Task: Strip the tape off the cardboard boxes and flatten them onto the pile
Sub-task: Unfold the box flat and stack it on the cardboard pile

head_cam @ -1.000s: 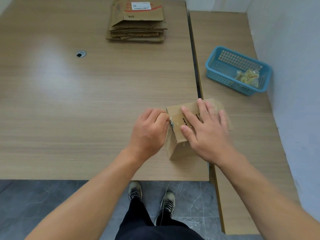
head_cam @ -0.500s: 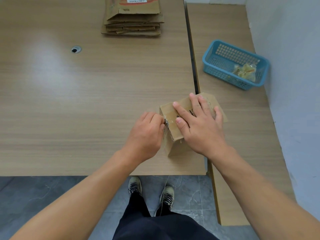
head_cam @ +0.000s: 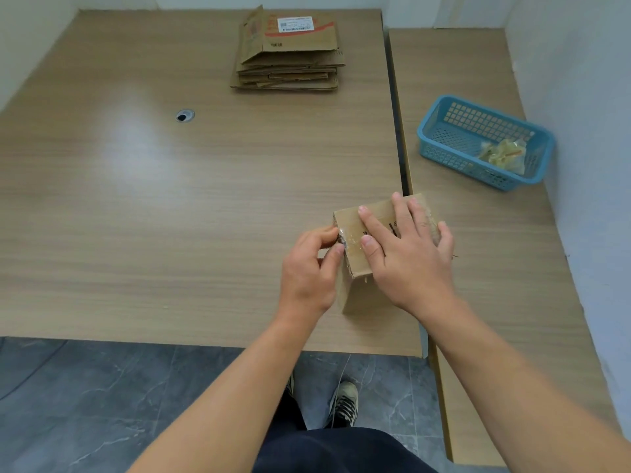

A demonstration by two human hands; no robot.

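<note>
On table point(head_cam: 170, 233): small cardboard box point(head_cam: 363, 297), crinkled clear tape point(head_cam: 351, 238) at edge.

The right hand point(head_cam: 409, 261) covers most of the box point(head_cam: 362, 295) top, so the black print there shows only in part. The left hand point(head_cam: 307, 271) hides the left side of the box. Its fingertips pinch the wrinkled tape point(head_cam: 350, 238), but how much tape is loose I cannot tell. The label point(head_cam: 295, 24) on the far pile point(head_cam: 290, 70) is too small to read. The wad point(head_cam: 502, 155) in the basket point(head_cam: 442, 153) is unclear. Both forearms are cut off by the near edge.
</note>
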